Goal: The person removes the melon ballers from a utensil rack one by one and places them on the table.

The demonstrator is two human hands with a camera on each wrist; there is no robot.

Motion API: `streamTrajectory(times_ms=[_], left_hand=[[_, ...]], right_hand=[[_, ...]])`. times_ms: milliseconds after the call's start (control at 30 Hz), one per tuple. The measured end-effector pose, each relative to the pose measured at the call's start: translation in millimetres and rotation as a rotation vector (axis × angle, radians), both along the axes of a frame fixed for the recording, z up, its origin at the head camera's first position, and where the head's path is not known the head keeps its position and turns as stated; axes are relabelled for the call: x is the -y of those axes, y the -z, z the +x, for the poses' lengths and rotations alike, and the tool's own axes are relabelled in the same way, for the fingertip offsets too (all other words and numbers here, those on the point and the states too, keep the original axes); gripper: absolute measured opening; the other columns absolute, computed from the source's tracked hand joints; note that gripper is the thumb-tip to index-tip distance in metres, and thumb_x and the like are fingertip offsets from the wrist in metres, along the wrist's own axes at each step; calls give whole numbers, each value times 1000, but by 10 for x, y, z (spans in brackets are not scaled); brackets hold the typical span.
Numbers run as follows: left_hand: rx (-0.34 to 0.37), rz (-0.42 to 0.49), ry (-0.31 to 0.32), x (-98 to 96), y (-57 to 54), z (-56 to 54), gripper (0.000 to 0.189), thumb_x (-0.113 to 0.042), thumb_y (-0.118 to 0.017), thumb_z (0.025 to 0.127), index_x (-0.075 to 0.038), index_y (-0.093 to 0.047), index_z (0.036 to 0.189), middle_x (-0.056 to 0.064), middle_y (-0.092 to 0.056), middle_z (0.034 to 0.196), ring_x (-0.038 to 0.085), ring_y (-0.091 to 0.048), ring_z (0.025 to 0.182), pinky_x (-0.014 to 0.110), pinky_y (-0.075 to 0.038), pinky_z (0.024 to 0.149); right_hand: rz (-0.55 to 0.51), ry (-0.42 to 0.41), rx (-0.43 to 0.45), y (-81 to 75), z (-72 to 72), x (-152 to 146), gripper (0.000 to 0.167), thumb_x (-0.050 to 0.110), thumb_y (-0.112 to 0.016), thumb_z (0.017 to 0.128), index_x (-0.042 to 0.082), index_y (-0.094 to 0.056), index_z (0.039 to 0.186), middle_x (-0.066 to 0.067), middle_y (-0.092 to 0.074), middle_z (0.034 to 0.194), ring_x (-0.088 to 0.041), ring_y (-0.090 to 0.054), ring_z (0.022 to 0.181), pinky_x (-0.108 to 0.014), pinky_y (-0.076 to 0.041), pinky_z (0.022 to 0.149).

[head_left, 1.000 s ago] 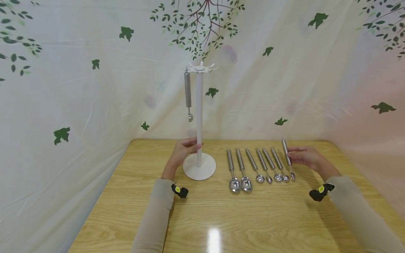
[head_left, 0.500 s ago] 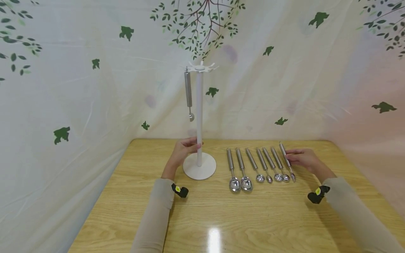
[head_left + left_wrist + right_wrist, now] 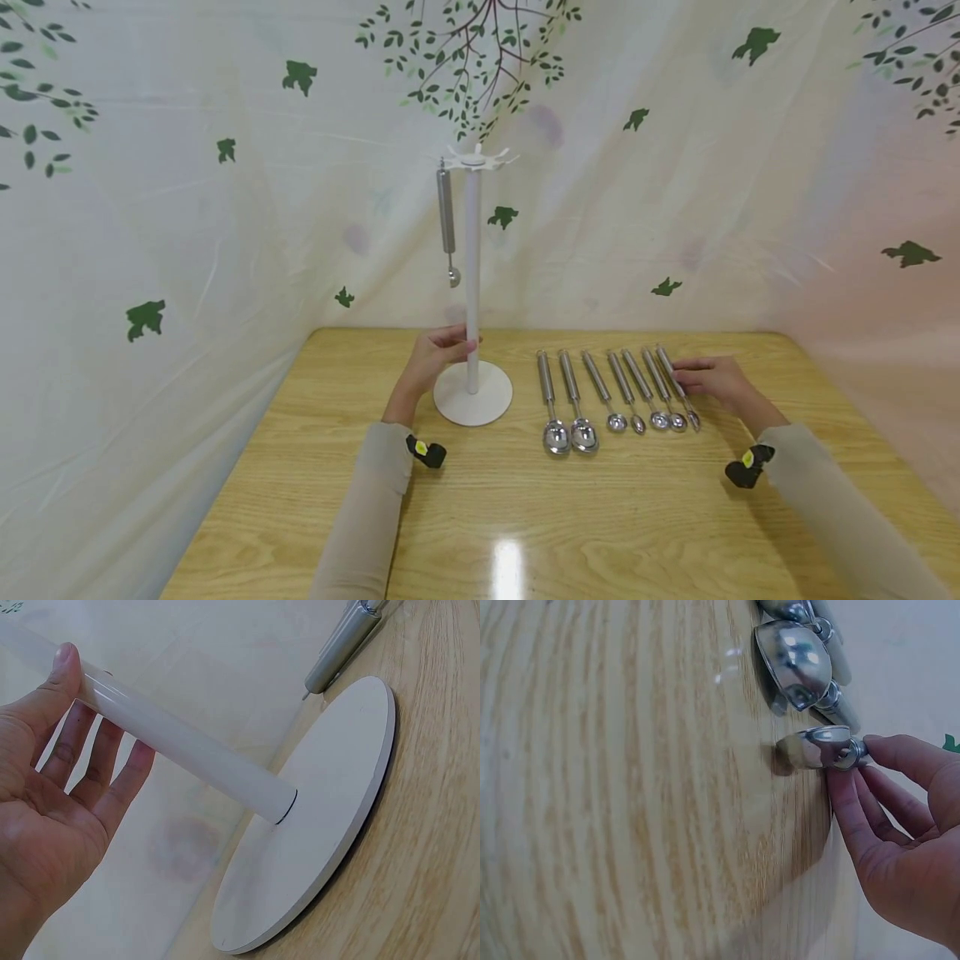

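Observation:
Near the base of the white stand's pole (image 3: 472, 275), my left hand (image 3: 431, 362) grips it, thumb on one side and fingers behind, as the left wrist view also shows. The stand's round base (image 3: 330, 802) rests flat on the table. One steel melon baller (image 3: 446, 212) hangs from a hook on the stand's left. At the right end of a row of utensils, my right hand (image 3: 716, 383) pinches another steel melon baller (image 3: 664, 358) between thumb and fingers. In the right wrist view its small oval bowl (image 3: 817, 746) is close to the tabletop.
Left of the held one lie several smaller melon ballers (image 3: 630, 383) and two larger scoops (image 3: 557, 437), handles pointing away. The white hook ring (image 3: 476, 161) tops the stand. A patterned cloth (image 3: 255, 217) hangs behind the wooden table (image 3: 465, 500).
My right hand has moved left and lowered the melon baller's handle toward the row, so it now leans beside its neighbour. The left hand stays on the pole.

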State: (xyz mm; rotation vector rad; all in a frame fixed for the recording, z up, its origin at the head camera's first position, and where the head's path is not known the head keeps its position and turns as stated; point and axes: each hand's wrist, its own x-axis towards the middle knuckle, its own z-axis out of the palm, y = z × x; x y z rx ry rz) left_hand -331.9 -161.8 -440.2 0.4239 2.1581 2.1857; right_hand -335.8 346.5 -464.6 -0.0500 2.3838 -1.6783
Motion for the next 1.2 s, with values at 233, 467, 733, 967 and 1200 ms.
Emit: streamTrajectory(times_ms=[233, 467, 733, 967, 1200], left_hand=[[-11, 4, 2, -6, 10, -7, 35, -3, -69, 95, 8, -64, 128, -12, -75, 94, 9, -71, 95, 34, -63, 89], [-5, -3, 6, -5, 13, -9, 36, -2, -67, 96, 11, -62, 130, -12, -75, 94, 9, -70, 96, 35, -62, 90], [5, -6, 0, -8, 7, -7, 36, -2, -67, 96, 9, -63, 129, -11, -75, 94, 9, -71, 96, 35, -62, 91], [2, 11, 11, 2, 19, -17, 36, -3, -69, 96, 10, -63, 128, -11, -75, 93, 9, -71, 96, 35, -62, 90], [1, 8, 11, 2, 15, -16, 36, -3, -68, 96, 10, -63, 129, -10, -75, 94, 9, -71, 96, 34, -62, 90]], right_hand=[[79, 27, -15, -8, 24, 47, 54, 11, -68, 98, -21, -48, 136, 7, -74, 102, 3, -69, 82, -20, -62, 77], [178, 40, -78, 26, 37, 82, 50, 12, -68, 98, -20, -53, 132, -18, -73, 116, 5, -67, 81, -20, -62, 76], [290, 59, -131, 41, 54, 95, 44, 13, -67, 98, -18, -57, 128, -33, -67, 122, 5, -63, 81, -19, -60, 71], [344, 58, -165, 50, 74, 72, 43, 11, -71, 94, -16, -60, 126, -30, -70, 113, -1, -62, 78, -19, -58, 66], [336, 26, -148, 41, 86, 45, 49, 15, -74, 93, -14, -58, 130, -26, -71, 112, -5, -65, 80, -22, -59, 67]])
